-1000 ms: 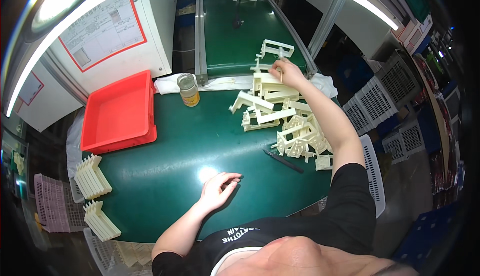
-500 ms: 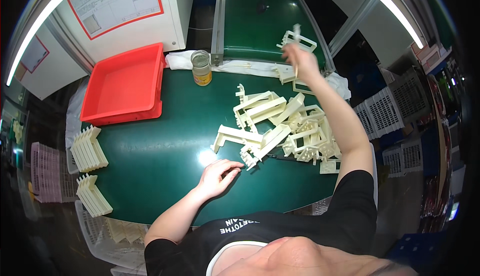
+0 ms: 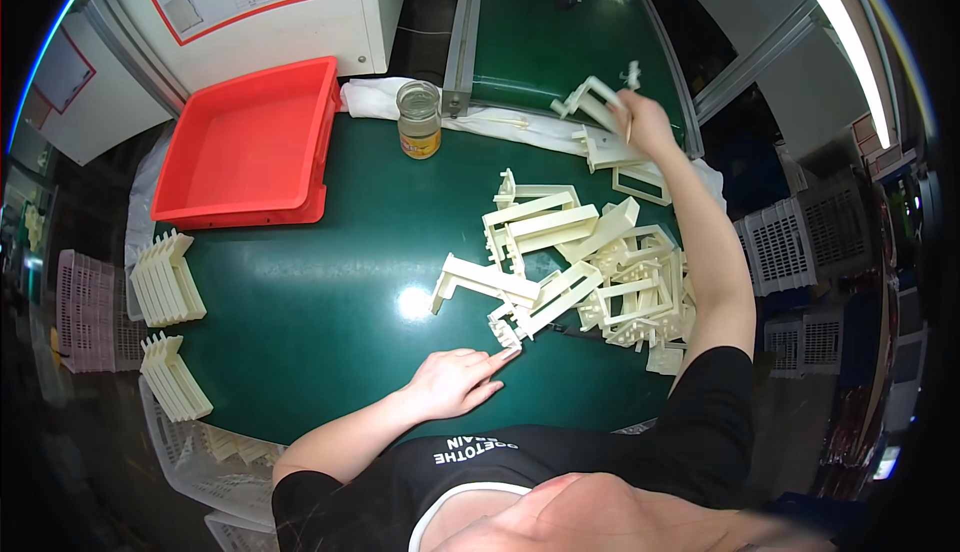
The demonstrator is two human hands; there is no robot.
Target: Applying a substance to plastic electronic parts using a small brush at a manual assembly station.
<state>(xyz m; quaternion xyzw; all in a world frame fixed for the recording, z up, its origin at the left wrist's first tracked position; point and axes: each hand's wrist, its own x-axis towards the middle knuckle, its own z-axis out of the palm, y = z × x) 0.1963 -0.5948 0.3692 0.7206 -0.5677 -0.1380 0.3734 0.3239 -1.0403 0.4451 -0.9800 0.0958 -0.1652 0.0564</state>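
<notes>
Currently your right hand (image 3: pixel 650 124) clamps its fingers on a cream frame (image 3: pixel 600 115), far right. Nearer, your left hand (image 3: pixel 455 384), fingers apart, touches the pile (image 3: pixel 548 231).

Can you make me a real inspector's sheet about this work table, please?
Surface: green tabletop with a bright glare spot.
Work pieces: cream frames jumbled at the right; upper stack and lower stack at the left edge.
Clutter: red tray, glass jar, white cloth; dark tool partly hidden by frames.
Left hand: fingertip at a frame's end; contact hard to tell.
Right hand: grips a blurred frame near the green belt.
Cables: thin pale line, perhaps a cord, by the white cabinet.
Surroundings: belt, cabinet, plastic crates.
</notes>
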